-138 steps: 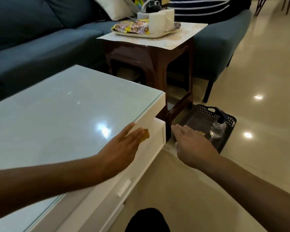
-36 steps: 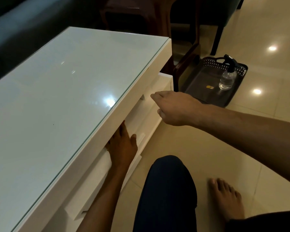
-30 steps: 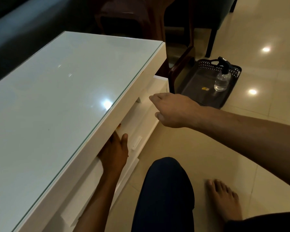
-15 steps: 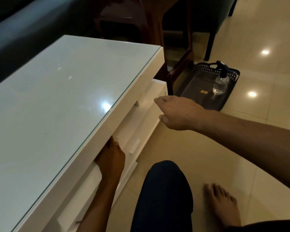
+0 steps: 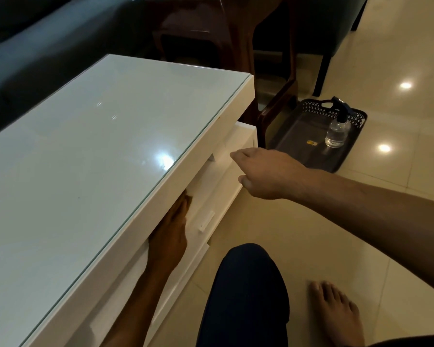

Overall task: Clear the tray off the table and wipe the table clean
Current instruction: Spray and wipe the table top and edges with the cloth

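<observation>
A white, glass-topped desk (image 5: 105,151) is filling the left half of the frame, its top reflecting a ceiling light. The left hand (image 5: 169,236) is reaching into the gap under the desk's top at lower centre, lying flat with its fingers stretched forward along the shelf beneath; a small brownish patch (image 5: 188,197) is showing at its fingertips, but whether that is a cloth under the fingers cannot be told, since the top's edge is hiding part of the hand. The right hand (image 5: 266,171) is hovering in mid-frame just off the desk's right corner, palm down, its fingers loosely curled and gripping nothing. The dark tray (image 5: 308,131) is sitting on the tiled floor (image 5: 398,58) in the upper right of the frame, off the desk and beside the leg of a dark wooden side table (image 5: 273,113). A clear spray bottle (image 5: 336,128) with a dark nozzle is standing upright in the tray's far right corner, and a small yellow scrap (image 5: 311,143) is lying on the tray's bottom near it. A dark-trousered knee (image 5: 246,294) and a bare foot (image 5: 336,311) are showing along the bottom edge. A dark sofa (image 5: 35,46) is running across the upper left.
</observation>
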